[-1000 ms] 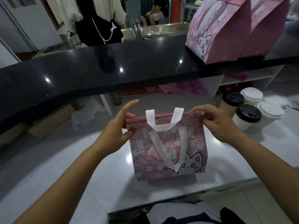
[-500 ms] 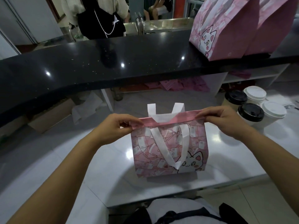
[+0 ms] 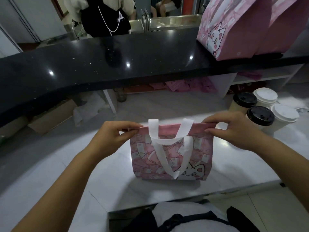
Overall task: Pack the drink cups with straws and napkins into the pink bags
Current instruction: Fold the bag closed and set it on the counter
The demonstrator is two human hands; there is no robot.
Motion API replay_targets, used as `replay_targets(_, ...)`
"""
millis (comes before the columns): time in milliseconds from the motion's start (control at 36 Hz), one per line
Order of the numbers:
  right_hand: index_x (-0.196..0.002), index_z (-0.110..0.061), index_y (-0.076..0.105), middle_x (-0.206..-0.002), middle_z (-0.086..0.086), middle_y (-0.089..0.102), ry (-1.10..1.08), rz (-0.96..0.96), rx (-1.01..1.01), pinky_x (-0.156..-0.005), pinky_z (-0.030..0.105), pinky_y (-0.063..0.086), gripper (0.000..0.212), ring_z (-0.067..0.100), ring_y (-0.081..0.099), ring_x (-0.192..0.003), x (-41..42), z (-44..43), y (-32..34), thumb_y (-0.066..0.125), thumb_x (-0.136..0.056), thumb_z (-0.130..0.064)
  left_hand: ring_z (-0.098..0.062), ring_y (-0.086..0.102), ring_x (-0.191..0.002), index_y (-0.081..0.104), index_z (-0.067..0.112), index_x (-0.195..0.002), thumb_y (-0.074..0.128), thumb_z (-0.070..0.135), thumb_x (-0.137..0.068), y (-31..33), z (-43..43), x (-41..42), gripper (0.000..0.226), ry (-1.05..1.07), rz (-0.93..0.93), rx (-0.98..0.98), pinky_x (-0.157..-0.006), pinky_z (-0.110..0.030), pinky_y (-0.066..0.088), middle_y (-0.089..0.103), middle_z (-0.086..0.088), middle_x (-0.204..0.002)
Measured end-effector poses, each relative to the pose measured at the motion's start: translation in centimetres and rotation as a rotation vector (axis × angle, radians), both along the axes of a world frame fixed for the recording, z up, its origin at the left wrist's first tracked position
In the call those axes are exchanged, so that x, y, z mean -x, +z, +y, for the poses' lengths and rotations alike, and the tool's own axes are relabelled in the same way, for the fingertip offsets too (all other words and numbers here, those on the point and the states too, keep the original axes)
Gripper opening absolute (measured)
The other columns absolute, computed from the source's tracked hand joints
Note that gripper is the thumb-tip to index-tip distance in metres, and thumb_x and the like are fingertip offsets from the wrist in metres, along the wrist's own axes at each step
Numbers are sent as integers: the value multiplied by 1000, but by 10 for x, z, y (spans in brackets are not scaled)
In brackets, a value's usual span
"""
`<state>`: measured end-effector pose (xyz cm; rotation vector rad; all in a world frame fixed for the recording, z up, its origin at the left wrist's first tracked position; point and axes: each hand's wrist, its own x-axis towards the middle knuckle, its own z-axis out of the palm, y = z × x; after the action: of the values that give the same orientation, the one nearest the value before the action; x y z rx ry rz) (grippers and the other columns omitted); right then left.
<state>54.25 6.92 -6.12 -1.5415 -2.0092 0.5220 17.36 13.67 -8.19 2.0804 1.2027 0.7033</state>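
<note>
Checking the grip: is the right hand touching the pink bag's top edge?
Touching. The head view shows the right hand pinching the top corner of the pink bag.

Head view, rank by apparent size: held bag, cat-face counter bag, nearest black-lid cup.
1-2, unranked: held bag and counter bag look alike; the counter bag is farther away and cut off by the frame.
3. black-lid cup, clearly smallest.
</note>
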Motion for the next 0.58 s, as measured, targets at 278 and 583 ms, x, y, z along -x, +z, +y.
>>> replay_targets(278,-77,-15,78,-71,-7,70,147,-266,-250,-71,42,53,16,19,66,-65,10,-4,10,88,-70,-6,6,64,-98,69,64,-83,66,28,-92,15,-3,4,37,-48,75,167,-84,-29,54,71,34,-95)
replay_targets(583,-101,-28,72,-84,-19,66,172,-351,-1,-80,36,47,37,11,60,-78,16,3,29,64,-79,-55,0,59,-95,67,40,-123,60,66,-78,29,-25,-34,53,-77,348,-101,-78,-25,53,66,25,-108)
